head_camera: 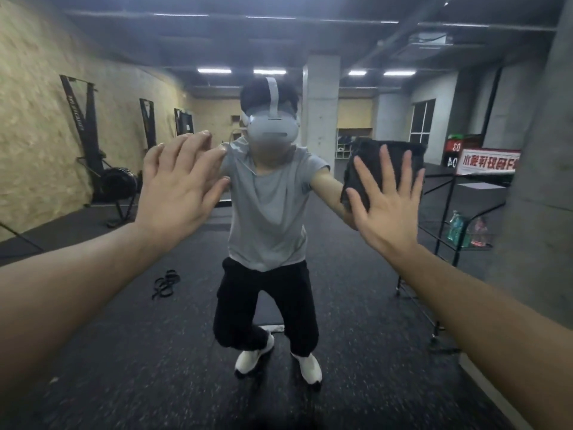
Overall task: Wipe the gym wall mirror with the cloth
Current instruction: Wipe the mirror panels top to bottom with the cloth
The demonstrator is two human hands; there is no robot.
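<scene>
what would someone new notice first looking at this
Two outstretched hands dominate the view: the left hand lies flat and bare against the mirror, while the right hand presses a dark cloth to the glass with spread fingers. Between them, in the centre, is the reflection of the person in a grey shirt and headset.

1. A dark, nappy, matt cloth point(387, 169) is lying flat under the right hand point(387, 206) against the glossy, smooth mirror point(341, 305).
2. The glass is reflecting a rough, flaky chipboard wall point(34, 125) on the far left.
3. A matt, speckled rubber floor point(139, 352) is showing in the reflection.
4. A bare, rough concrete pillar point(321, 119) is standing far behind.
5. A thin, matt black metal rack point(446, 212) is holding clear plastic bottles point(455, 231) on the right.
</scene>
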